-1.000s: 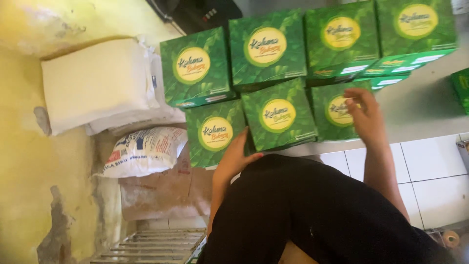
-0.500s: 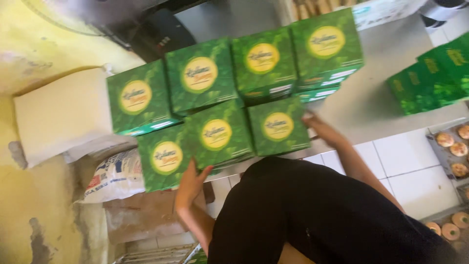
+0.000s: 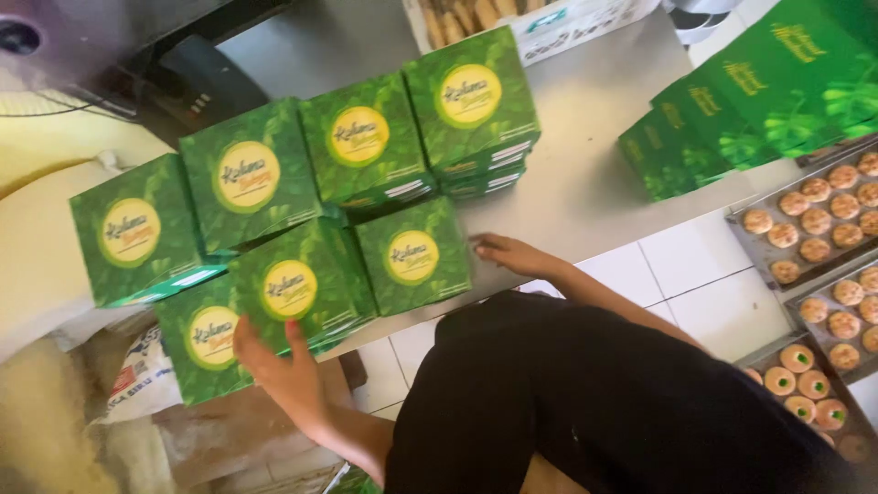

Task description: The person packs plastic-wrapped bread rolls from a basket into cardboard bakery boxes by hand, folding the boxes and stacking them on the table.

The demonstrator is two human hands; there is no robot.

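Head view: both spread hands [image 3: 393,311] press flat against glossy square green cardboard boxes [image 3: 302,284].

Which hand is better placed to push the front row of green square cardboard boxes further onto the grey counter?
Left, probably. The left hand already presses the overhanging front-row green square cardboard boxes; the right hand only touches the end box's side on the grey counter.

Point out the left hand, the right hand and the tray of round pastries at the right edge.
left hand [image 3: 274,366], head view, on the back of the hand against the front green boxes.
right hand [image 3: 508,253], head view, on the knuckles beside a green box.
tray of round pastries [image 3: 737,226], head view, on its bare left rim.
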